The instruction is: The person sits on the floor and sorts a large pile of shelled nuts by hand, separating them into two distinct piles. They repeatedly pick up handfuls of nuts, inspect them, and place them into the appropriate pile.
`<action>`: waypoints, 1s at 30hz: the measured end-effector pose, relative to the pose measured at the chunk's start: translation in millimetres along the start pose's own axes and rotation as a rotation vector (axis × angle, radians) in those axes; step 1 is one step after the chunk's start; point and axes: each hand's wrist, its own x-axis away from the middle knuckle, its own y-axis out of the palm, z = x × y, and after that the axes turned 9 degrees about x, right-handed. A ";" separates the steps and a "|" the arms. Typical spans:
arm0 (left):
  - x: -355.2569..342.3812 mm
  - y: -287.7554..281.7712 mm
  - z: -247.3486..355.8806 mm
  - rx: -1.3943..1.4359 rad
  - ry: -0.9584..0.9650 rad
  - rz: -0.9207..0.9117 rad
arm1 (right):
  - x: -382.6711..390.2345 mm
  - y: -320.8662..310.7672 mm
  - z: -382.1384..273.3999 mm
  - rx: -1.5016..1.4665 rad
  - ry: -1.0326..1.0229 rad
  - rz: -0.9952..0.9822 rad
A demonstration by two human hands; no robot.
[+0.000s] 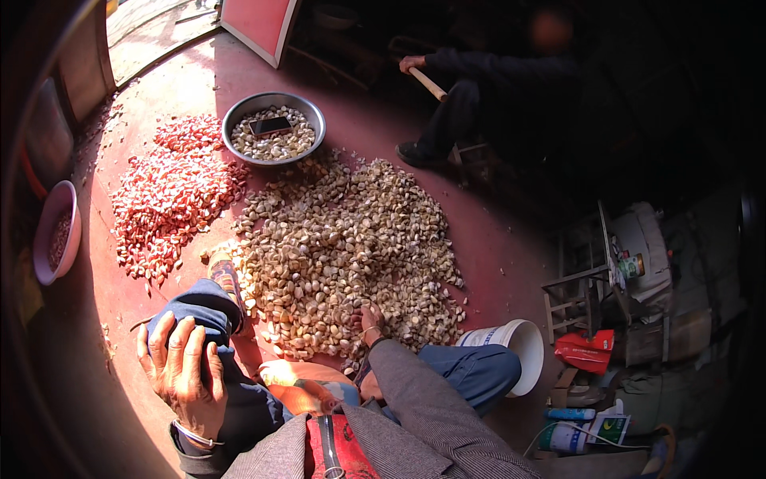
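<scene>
A broad heap of pale brown, roundish flat pieces [343, 239], like nuts or pods, covers the floor before me; their exact kind is unclear. At its near edge is my right hand [370, 325], its fingers curled in against the pieces. Whatever those fingers hold is too small to make out. My left hand [185, 371] lies over my bent left knee, fingers stretched and holding nothing. Beyond the heap stands a grey metal basin [234, 147] of similar pieces, with a dark phone [270, 126] lying on them. Left of the heap spreads a reddish pile of smaller pieces [171, 191] in sunlight.
A white bucket [527, 351] lies tipped beside my right knee. At far left stands a pink basin [74, 231]. Across the heap, a seated person holds a wooden stick [428, 84]. On the right are a wooden stool frame [574, 291] and a red bag [585, 351].
</scene>
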 end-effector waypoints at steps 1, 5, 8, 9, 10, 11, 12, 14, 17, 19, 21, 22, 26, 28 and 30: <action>-0.1 -0.4 -0.1 0.000 -0.001 -0.002 | 1.0 0.6 -2.1 0.025 0.036 -0.014; -0.9 -1.1 -0.4 0.001 -0.003 -0.006 | 15.9 2.9 -12.5 0.041 0.039 0.030; -0.8 -1.6 -0.9 -0.005 -0.013 -0.006 | 27.1 3.2 -19.6 0.063 -0.001 0.035; -0.3 -1.7 -1.0 -0.003 -0.022 -0.010 | 28.7 3.6 -21.4 0.026 0.000 0.015; 0.1 -1.9 -1.0 0.002 -0.015 -0.004 | 30.2 4.1 -21.7 0.020 -0.020 0.021; 0.1 -2.1 -1.3 0.001 -0.011 -0.001 | 30.5 4.4 -22.3 0.011 -0.041 0.028; 0.0 -1.8 -1.4 -0.004 -0.012 -0.001 | 29.9 4.1 -22.6 0.001 -0.042 0.029; -0.1 -1.6 -1.9 0.011 -0.010 -0.004 | 27.0 3.5 -22.4 0.001 -0.035 0.007; -0.4 -2.7 -2.9 -0.006 -0.008 -0.009 | 23.0 2.6 -21.0 0.029 -0.024 0.028; -0.2 -3.6 -3.7 0.003 -0.015 -0.013 | 21.7 1.9 -19.9 0.018 -0.035 0.016; 0.4 -4.4 -5.3 0.000 -0.018 -0.010 | 21.4 0.6 -18.8 0.020 -0.036 0.000; 0.9 -4.5 -6.3 -0.002 -0.020 -0.008 | 21.2 0.7 -18.1 0.032 -0.041 0.002; 4.7 -5.7 -11.9 -0.041 -0.049 0.002 | 20.4 -0.3 -15.9 0.068 -0.075 0.032; 7.4 -8.2 -16.6 -0.074 -0.073 0.002 | 19.4 0.4 -15.1 0.054 -0.060 0.044; 10.8 -11.4 -22.2 -0.093 -0.065 0.018 | 18.7 1.7 -14.8 0.060 -0.083 0.064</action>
